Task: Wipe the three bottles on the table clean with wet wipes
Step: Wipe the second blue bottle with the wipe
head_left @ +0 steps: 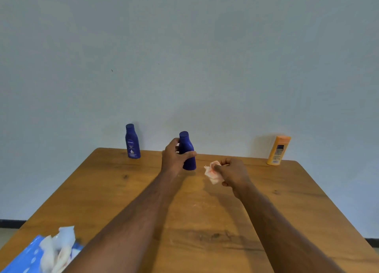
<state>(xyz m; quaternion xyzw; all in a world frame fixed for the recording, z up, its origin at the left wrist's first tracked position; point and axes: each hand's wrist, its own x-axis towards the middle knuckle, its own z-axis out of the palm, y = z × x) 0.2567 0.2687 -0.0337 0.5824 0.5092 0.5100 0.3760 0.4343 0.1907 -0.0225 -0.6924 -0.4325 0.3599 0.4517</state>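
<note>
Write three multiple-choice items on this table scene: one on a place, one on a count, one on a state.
1. Where does the orange bottle stand?
A. far right corner
B. near left corner
C. in the left hand

2. How many blue bottles are there?
A. one
B. two
C. three

3. What does the right hand hold?
A. nothing
B. a bottle cap
C. a crumpled wipe

Answers:
1 A: the orange bottle stands at the table's far right corner.
2 B: one blue bottle stands far left, the other blue bottle is in the left hand.
3 C: the right hand grips a crumpled wipe.
</note>
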